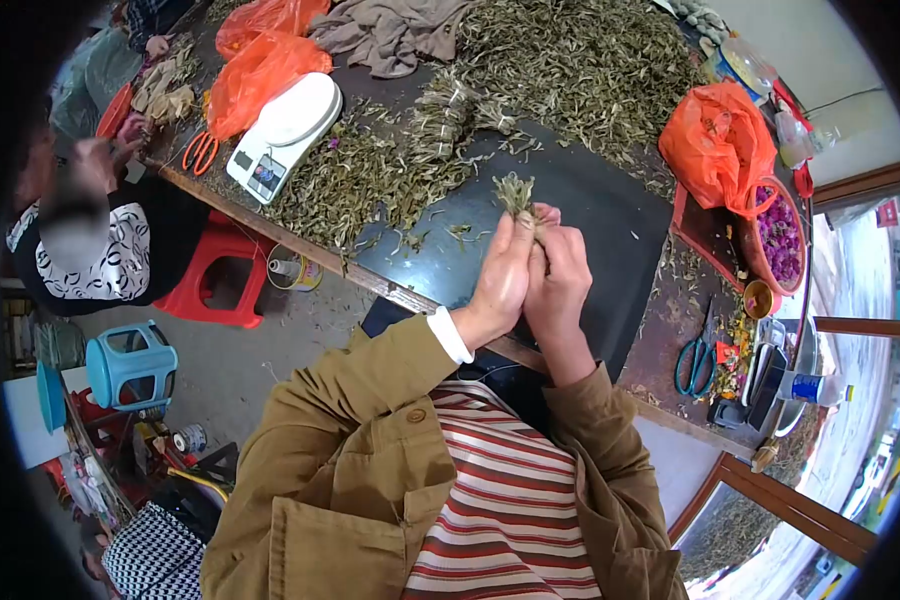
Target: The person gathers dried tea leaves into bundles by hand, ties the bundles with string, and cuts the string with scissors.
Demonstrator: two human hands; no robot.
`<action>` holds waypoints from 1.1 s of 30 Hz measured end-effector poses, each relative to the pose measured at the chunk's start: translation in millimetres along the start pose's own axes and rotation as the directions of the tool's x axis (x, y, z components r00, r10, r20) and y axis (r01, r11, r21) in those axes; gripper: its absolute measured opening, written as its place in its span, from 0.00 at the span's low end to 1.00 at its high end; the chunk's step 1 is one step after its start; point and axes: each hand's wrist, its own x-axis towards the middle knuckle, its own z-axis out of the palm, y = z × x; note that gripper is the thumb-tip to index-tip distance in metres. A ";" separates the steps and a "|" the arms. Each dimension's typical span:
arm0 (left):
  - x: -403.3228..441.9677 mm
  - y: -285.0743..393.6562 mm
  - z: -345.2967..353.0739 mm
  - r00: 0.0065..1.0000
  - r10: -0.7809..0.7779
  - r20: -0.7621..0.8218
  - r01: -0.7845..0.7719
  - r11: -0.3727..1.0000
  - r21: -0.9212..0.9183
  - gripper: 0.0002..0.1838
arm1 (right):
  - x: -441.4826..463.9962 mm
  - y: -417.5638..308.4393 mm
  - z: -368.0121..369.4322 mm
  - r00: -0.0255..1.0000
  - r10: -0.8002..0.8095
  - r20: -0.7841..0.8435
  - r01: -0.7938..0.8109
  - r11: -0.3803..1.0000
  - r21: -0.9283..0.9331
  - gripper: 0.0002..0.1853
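A small bunch of dried leaves sticks up from between my two hands, its pale green tips spread outward. My left hand is closed around its lower part. Pressed against it, my right hand has its fingers curled at the same bunch; its fingertips are partly hidden. Both hands are above a black mat at the table's front edge. Loose dried leaves lie to the left of the mat, and tied leaf bundles rest behind them.
A white scale and orange-handled scissors lie at left. A big leaf pile covers the back. On the right are an orange bag, a basket of purple flowers and teal scissors. Another person sits at left near a red stool.
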 end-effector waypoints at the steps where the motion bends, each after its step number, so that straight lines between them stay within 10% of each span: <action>1: -2.8 0.3 -0.8 1.000 -0.005 -0.009 0.005 1.000 0.003 0.15 | -0.5 -2.3 0.3 1.000 0.008 0.006 -0.008 1.000 0.005 0.06; 11: -7.6 3.3 -10.0 0.975 -0.146 0.170 0.065 0.910 0.409 0.20 | 13.1 13.2 -17.9 0.854 0.404 0.327 -0.508 0.785 0.355 0.04; 15: -2.8 20.7 -15.8 0.988 -0.048 0.146 0.003 0.954 0.299 0.19 | 21.1 20.4 -18.2 0.640 0.439 0.630 -0.745 0.155 0.649 0.04; 20: 2.6 30.0 -32.2 0.993 -0.109 0.032 0.100 0.972 0.214 0.16 | 12.6 -8.3 11.4 0.795 0.486 0.364 -0.607 0.649 0.459 0.05; 22: 6.5 41.3 -45.9 0.994 -0.106 -0.013 0.107 0.982 0.153 0.15 | 21.2 -23.4 4.9 0.814 0.293 0.502 -0.475 0.833 0.284 0.08; 25: 4.3 59.3 -72.2 0.980 -0.136 -0.148 0.134 0.991 -0.024 0.14 | 55.2 2.8 -3.6 0.689 0.237 0.684 -0.443 0.886 0.139 0.10; 27: 1.2 69.3 -83.9 0.970 -0.152 -0.188 0.134 0.985 -0.105 0.11 | 89.9 44.3 16.6 0.905 0.126 0.405 -0.140 0.990 0.004 0.12; 33: -5.1 73.6 -106.9 0.979 -0.135 -0.150 0.109 0.980 -0.169 0.10 | 104.0 67.5 62.6 0.842 0.104 0.530 -0.017 0.986 -0.167 0.07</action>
